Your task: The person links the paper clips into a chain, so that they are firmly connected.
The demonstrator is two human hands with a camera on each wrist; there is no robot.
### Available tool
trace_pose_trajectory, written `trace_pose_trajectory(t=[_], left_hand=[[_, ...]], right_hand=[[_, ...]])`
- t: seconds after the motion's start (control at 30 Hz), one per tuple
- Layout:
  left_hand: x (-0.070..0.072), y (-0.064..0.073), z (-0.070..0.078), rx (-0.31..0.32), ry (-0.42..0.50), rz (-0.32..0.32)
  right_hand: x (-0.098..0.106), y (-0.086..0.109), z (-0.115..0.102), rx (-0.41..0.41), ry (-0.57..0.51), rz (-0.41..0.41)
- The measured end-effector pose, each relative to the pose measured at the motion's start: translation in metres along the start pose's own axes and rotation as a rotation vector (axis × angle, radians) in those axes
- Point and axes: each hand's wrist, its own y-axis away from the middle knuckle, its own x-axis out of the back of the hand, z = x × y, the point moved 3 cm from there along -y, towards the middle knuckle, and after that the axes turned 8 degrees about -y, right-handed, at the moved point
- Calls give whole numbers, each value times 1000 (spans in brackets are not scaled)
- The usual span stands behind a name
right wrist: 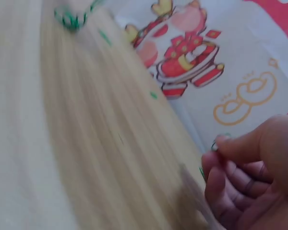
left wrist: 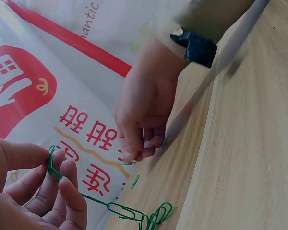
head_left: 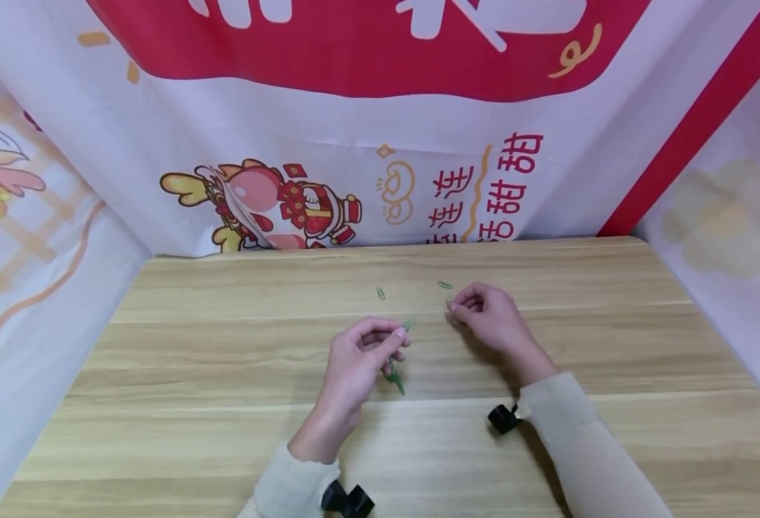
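My left hand pinches the top end of a chain of green paper clips between thumb and forefinger. In the left wrist view the chain runs past the curled lower fingers and hangs in a small bunch. To the right and a little farther back, my right hand holds a single green paper clip between thumb and forefinger, low over the table. Just behind that hand lies one loose green paper clip. Another loose paper clip lies on the table beyond the left hand.
The wood-grain table reaches back to a printed white and red cloth, with more cloth along the sides. A small black device sits at the right cuff, and a similar one at the left cuff.
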Motion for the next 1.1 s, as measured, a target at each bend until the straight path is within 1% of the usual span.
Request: trace_pose_trajectory(t=[0.13, 0.23, 0.3, 0.6, 0.8, 0.97, 1.1], left_hand=[[0, 0, 0, 7, -2, -5], [1, 0, 1, 8, -2, -5], [1, 0, 1, 7, -5, -5], [2, 2, 2, 11, -9, 2], [2, 1, 2, 39, -2, 7], [2, 0, 1, 61, 13, 1], [2, 1, 1, 75, 20, -11]], right_hand=[[-5, 12, -3, -6, -183, -49], [-7, 18, -9, 16, -254, -84], [-9, 22, -13, 28, -275, -98], [-14, 36, -33, 72, -325, -124], [-19, 43, -43, 163, -361, -131], [-25, 47, -48, 237, -338, -131], [-28, 49, -49, 272, -330, -123]])
